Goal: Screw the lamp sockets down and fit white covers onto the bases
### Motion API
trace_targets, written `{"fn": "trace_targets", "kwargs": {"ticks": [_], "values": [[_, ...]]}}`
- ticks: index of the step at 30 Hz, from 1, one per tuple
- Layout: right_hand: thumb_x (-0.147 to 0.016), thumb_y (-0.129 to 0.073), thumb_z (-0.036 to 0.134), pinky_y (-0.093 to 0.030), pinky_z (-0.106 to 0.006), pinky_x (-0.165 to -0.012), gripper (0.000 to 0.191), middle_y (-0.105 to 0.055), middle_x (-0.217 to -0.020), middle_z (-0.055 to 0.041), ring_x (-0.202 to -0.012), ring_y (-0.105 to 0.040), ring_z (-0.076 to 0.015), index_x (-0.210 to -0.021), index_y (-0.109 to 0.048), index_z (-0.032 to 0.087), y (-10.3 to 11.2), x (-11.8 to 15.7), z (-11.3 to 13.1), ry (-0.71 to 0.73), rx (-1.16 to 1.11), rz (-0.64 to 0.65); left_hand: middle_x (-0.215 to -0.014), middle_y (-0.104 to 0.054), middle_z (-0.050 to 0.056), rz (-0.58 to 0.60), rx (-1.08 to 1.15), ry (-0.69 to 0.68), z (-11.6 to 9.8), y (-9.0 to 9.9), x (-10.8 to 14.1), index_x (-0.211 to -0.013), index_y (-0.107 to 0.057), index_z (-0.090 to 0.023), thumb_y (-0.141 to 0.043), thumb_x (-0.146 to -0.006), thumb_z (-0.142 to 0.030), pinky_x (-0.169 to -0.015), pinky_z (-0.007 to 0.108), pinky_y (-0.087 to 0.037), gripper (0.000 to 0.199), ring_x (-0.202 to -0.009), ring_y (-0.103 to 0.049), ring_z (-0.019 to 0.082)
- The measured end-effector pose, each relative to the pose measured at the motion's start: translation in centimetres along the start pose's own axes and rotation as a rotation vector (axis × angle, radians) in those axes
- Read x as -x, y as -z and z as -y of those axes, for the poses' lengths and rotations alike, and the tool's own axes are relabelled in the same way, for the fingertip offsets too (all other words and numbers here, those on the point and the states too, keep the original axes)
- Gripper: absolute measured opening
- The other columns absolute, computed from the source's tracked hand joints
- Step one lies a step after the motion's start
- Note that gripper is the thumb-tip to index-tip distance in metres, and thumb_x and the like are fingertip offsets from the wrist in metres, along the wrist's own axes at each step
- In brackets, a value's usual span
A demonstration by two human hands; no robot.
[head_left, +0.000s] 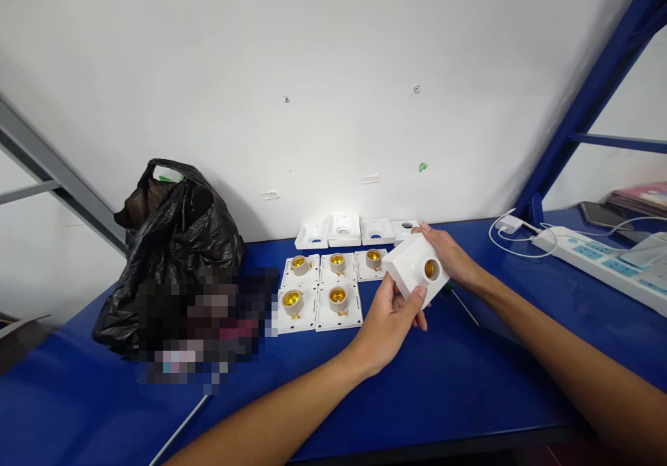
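Both hands hold a white square lamp holder (pixel 409 266) above the blue table, tilted, its round opening showing a gold threaded socket. My left hand (pixel 386 323) grips its lower left side, thumb on the front face. My right hand (pixel 445 254) is closed on its upper right edge. To the left lie several white base plates (pixel 351 314) with gold sockets, in two rows. Behind them, white square covers (pixel 344 228) with round holes stand in a row by the wall. A screwdriver (pixel 465 308) lies beyond the hands, its handle partly hidden.
A black plastic bag (pixel 177 244) stands at the left, beside a blurred patch. A white power strip (pixel 599 258) with cables and a phone (pixel 604 214) are at the right. Blue metal posts (pixel 578 112) rise near the wall.
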State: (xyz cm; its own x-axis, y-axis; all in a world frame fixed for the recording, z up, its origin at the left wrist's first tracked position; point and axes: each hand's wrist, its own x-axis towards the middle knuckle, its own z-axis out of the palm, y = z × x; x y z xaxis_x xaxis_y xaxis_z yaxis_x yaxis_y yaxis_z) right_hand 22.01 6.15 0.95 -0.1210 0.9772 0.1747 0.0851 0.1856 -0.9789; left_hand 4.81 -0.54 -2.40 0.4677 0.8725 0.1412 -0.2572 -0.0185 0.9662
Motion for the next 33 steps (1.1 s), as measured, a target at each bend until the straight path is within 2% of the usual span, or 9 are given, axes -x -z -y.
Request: {"fn": "trace_targets", "kwargs": {"ticks": [3,9,15,20,26,29,33], "values": [[-0.084,-0.056,0.081,-0.038,-0.028,-0.051,0.061,-0.056,-0.057,0.0023,-0.052,-0.05,-0.0142,-0.069,-0.056,0.022,0.1,-0.1,-0.4,-0.008,-0.006,-0.001,-0.101,-0.064,0.005,0.006,0.0,-0.017,0.1,0.0,0.0,-0.137,-0.049,-0.02,-0.063,-0.097,-0.061,-0.068,0.029,-0.046,0.059,-0.064,-0.062,0.011],[-0.082,-0.058,0.082,-0.035,-0.028,-0.049,0.06,-0.053,-0.058,0.0042,-0.05,-0.045,-0.0133,-0.073,-0.058,0.022,0.4,-0.4,-1.5,-0.067,-0.112,-0.019,-0.089,-0.065,0.003,0.023,0.039,-0.035,0.1,0.2,-0.2,-0.132,-0.051,-0.018,-0.043,-0.101,-0.071,-0.07,0.032,-0.048,0.062,-0.063,-0.063,0.014],[-0.079,-0.06,0.084,-0.04,-0.027,-0.054,0.063,-0.056,-0.063,0.0023,-0.056,-0.048,-0.0141,-0.07,-0.059,0.022,0.2,-0.2,-1.4,-0.067,-0.12,-0.043,-0.086,-0.066,0.003,0.043,0.113,-0.037,0.5,0.4,-0.5,-0.139,-0.048,-0.019,-0.044,-0.099,-0.074,-0.067,0.031,-0.046,0.068,-0.062,-0.065,0.015],[-0.078,-0.059,0.085,-0.042,-0.029,-0.053,0.064,-0.061,-0.064,0.0,-0.058,-0.054,-0.017,-0.076,-0.063,0.022,-0.2,-0.2,-1.3,-0.08,-0.109,-0.088,-0.08,-0.064,0.001,0.061,0.095,-0.028,0.4,0.4,-0.5,-0.141,-0.045,-0.02,-0.044,-0.101,-0.071,-0.067,0.03,-0.045,0.065,-0.063,-0.065,0.016],[-0.076,-0.061,0.086,-0.041,-0.029,-0.05,0.065,-0.061,-0.059,0.0002,-0.053,-0.054,-0.0162,-0.075,-0.064,0.021,-0.1,-0.3,-1.0,-0.105,-0.087,-0.081,-0.076,-0.061,-0.001,-0.044,-0.003,-0.051,-0.1,0.1,-0.2,-0.129,-0.054,-0.017,-0.041,-0.105,-0.063,-0.069,0.031,-0.045,0.053,-0.063,-0.061,0.015],[-0.077,-0.06,0.085,-0.039,-0.029,-0.048,0.064,-0.058,-0.055,0.0013,-0.049,-0.051,-0.0149,-0.072,-0.062,0.021,-0.1,-0.3,-0.7,-0.119,-0.072,-0.05,-0.069,-0.059,-0.002,-0.075,-0.025,-0.038,0.0,0.2,-0.2,-0.13,-0.053,-0.017,-0.04,-0.107,-0.06,-0.071,0.031,-0.046,0.05,-0.064,-0.061,0.016],[-0.081,-0.059,0.083,-0.04,-0.028,-0.047,0.063,-0.059,-0.053,0.0004,-0.048,-0.054,-0.0157,-0.071,-0.062,0.02,-0.3,-0.3,-0.4,-0.09,-0.04,-0.02,-0.071,-0.061,-0.003,-0.138,-0.027,-0.061,0.3,0.3,-0.3,-0.133,-0.05,-0.019,-0.04,-0.108,-0.058,-0.069,0.031,-0.046,0.048,-0.061,-0.061,0.015]]}}
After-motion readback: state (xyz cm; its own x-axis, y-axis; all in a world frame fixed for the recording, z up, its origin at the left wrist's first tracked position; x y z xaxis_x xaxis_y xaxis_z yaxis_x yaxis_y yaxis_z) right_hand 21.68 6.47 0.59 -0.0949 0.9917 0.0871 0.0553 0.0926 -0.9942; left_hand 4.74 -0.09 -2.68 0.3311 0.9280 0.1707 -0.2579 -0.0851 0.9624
